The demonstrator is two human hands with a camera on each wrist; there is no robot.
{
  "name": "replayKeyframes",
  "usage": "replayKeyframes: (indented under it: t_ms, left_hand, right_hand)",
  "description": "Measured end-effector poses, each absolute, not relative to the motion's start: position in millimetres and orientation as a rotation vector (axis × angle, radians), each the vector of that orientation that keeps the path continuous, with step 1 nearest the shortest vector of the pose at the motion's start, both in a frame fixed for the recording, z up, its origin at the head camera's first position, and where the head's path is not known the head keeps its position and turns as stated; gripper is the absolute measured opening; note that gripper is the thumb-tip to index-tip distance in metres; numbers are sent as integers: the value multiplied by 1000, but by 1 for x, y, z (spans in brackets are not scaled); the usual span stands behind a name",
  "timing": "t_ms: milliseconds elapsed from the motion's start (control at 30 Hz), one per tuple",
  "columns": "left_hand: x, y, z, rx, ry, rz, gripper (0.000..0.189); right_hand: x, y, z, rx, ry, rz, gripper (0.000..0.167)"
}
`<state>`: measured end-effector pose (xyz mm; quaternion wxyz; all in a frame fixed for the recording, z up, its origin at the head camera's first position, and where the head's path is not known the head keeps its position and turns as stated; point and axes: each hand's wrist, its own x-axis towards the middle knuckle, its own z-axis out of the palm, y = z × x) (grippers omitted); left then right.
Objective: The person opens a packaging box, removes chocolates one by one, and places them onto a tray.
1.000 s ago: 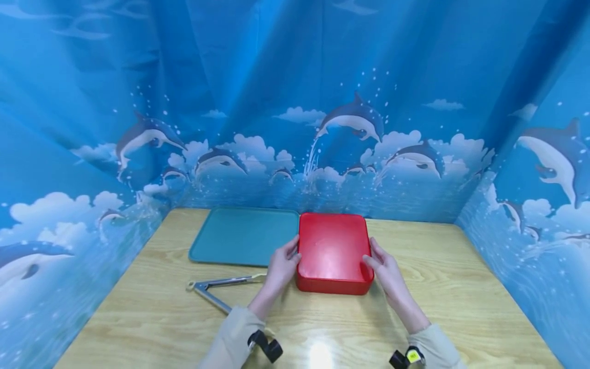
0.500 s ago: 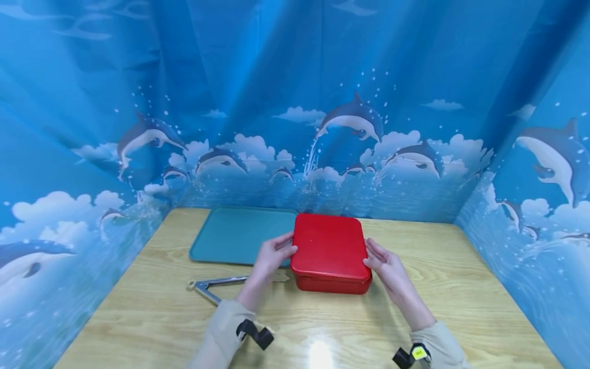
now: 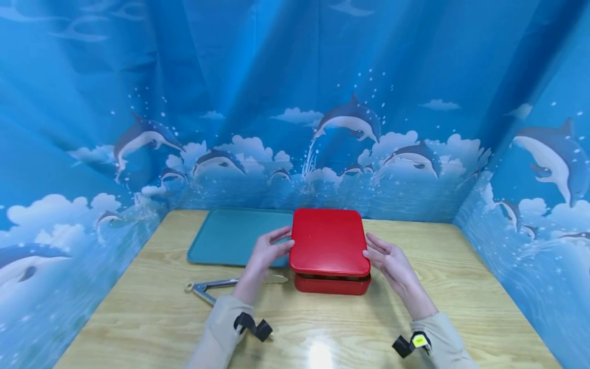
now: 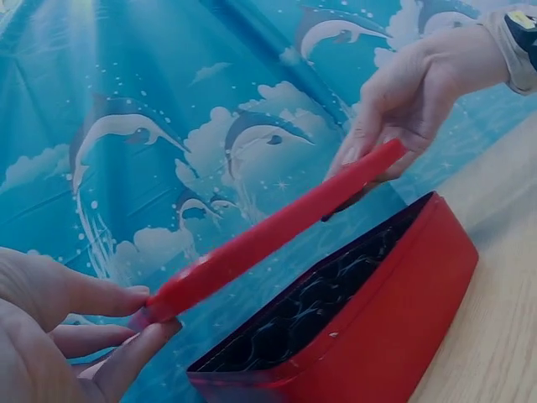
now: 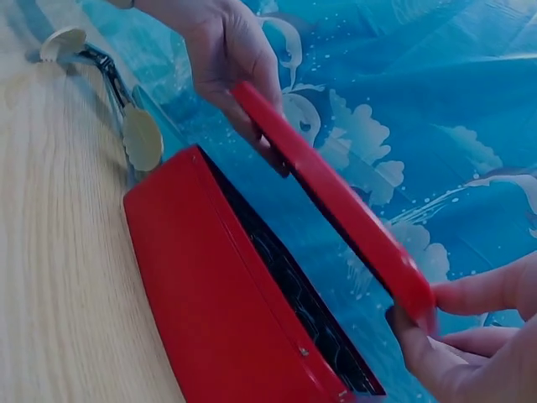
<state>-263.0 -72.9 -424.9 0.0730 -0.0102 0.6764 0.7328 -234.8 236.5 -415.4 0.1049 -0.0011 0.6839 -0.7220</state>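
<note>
Head view hides most of the inside of a red, square-cornered box (image 3: 332,285) behind its flat, glossy red lid (image 3: 329,241); only a dark slit shows at the front. Both wrist views look into that gap and show a shiny black liner (image 4: 310,294) with rounded hollows, too dark to tell what they hold. The box stands on the pale wood-grain desk (image 3: 461,287), its lower part cut off in the wrist views, with a small pale mark near its rim. The lid is raised above it, clear of the rim. The left hand (image 3: 269,248) pinches one side edge between thumb and fingers; the right hand (image 3: 392,261) pinches the opposite edge likewise. The left hand and lid cover part of a teal rectangular tray (image 3: 239,238), and the left forearm hides part of the metal tongs with cream tips (image 3: 221,283). A yellow label (image 3: 419,341) at the right wrist bears marks too small to read.
</note>
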Motion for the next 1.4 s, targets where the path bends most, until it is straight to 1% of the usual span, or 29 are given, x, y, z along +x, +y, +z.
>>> replayKeyframes:
  t_ms: [200,500,667,800,1100,1233,1400]
  left_hand:
    - [-265,-80,-426,-39,2009,2150,52]
    - [-266,-87,-424,-4,2026,2051,54]
    - [-265,-86,-421,14,2037,2065,56]
    - [-263,-85,-418,34,2050,2101,53]
    - [-259,-83,-416,124,2079,2226,50]
    - [-259,-81,-414,151,2058,2327,48]
    - [-258,-78,-413,187,2095,2406,44]
  right_hand:
    - [-235,239,-415,-26,2065,-2044,67]
    - [-235,242,-415,-19,2133,-1947,73]
    - [-235,242,-414,-21,2154,-1950,72]
    - [-234,240,-412,-7,2175,-1967,69]
    - [-232,235,-406,-6,2281,-2048,70]
    - [-231,234,-406,-33,2305,-2114,65]
    - [-230,232,-411,-128,2301,-2225,51]
